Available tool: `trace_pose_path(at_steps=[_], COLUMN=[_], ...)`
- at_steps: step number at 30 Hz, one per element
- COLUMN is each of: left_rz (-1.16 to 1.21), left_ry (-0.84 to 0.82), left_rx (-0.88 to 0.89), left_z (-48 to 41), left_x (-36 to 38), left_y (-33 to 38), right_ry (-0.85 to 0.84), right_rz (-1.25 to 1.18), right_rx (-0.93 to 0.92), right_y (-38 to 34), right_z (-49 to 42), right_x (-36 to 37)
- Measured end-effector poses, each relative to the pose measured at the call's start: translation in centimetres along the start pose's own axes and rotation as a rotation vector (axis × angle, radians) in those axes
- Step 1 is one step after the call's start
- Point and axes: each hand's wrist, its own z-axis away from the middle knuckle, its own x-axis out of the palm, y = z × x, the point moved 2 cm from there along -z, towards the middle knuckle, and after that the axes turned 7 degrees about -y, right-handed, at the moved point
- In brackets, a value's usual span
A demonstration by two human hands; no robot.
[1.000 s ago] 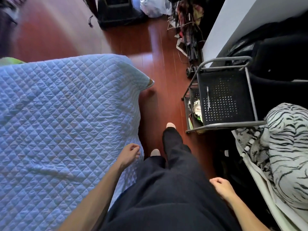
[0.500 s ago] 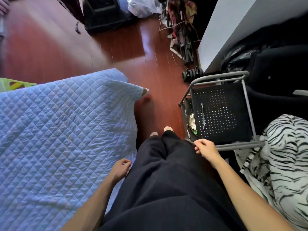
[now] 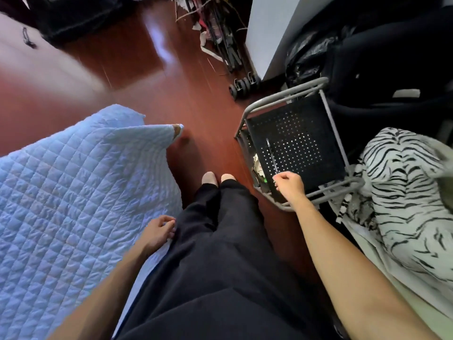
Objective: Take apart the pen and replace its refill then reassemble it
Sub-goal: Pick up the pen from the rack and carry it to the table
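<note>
A slim dark pen (image 3: 271, 155) lies on the black perforated top of a grey-framed cart (image 3: 301, 143), to the right of my legs. My right hand (image 3: 290, 186) reaches over the cart's near rail. Its fingers are curled, with thumb and forefinger right at the pen's near end. Whether they pinch the pen or only touch it is unclear. My left hand (image 3: 158, 233) rests with loosely bent fingers on the edge of the blue quilt (image 3: 73, 192), beside my left thigh, holding nothing.
The blue quilt covers a surface on my left. A zebra-striped cloth (image 3: 404, 197) lies to the right of the cart. Black bags and a white panel (image 3: 272, 33) stand behind it. The red-brown floor (image 3: 152, 89) runs ahead, with clutter and small wheels (image 3: 242, 85) at the back.
My right hand rose from my lap, crossed the cart's near rail and reached the pen's near end. My left hand slid back along the quilt's edge. The view tipped downward.
</note>
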Motion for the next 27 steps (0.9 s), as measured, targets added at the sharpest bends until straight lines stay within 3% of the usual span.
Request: trace_pose_path(at_steps=[8, 27], left_rz=[-0.160, -0.185], left_ry=[-0.047, -0.082], left_rx=[-0.002, 0.013], left_z=[-4.5, -7.6], left_x=[0.7, 6.2], left_y=[4.7, 9.6], right_ry=[0.119, 0.091], right_rz=[-0.031, 0.093], right_rx=[0.021, 0.051], right_y=[-0.9, -2.1], right_z=[-7.1, -14.7], right_x=[-0.7, 0.9])
